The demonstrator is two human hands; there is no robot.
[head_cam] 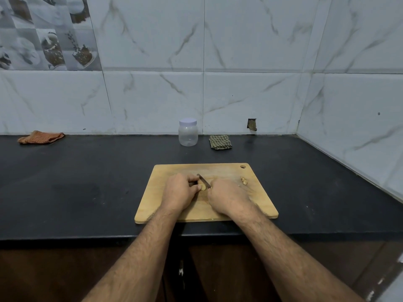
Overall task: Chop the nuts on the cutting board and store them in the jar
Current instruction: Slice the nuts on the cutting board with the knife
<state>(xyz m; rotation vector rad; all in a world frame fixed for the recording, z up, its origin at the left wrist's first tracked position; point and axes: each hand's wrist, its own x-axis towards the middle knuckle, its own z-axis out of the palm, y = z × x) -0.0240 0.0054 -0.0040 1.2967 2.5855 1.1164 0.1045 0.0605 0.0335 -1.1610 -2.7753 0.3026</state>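
Right hand grips knife; left hand pinches nut (fingers curled).

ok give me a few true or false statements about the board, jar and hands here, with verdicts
1. The right hand grips the knife. True.
2. The jar is open. False: its white lid is on.
3. The left hand holds a nut on the cutting board. True.
4. The jar stands on the cutting board. False: it stands behind it, by the wall.
5. The checked cloth lies left of the jar. False: right of it.
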